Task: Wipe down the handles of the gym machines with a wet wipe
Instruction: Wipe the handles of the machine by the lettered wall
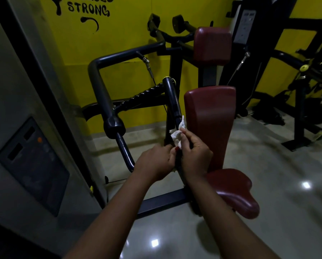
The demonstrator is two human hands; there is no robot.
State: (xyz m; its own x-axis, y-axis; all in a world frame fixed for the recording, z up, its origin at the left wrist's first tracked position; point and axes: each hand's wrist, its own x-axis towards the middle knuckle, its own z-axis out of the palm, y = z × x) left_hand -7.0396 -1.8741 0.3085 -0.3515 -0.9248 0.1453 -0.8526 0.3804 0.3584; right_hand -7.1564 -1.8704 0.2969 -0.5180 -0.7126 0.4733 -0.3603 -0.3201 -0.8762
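Observation:
A black machine handle (172,98) slopes down toward me beside the maroon back pad. A crumpled white wet wipe (177,132) is wrapped round its lower part. My right hand (194,155) pinches the wipe against the bar with curled fingers. My left hand (156,161) grips the same bar just below and to the left of the wipe. A second black handle (124,148) with a thick collar hangs further left, untouched.
The maroon back pad (210,126) and seat (235,191) stand right of my hands. A grey weight-stack cover (33,165) fills the left side. A yellow wall (122,25) is behind, more black machines (306,94) at the right, glossy floor (268,165) below.

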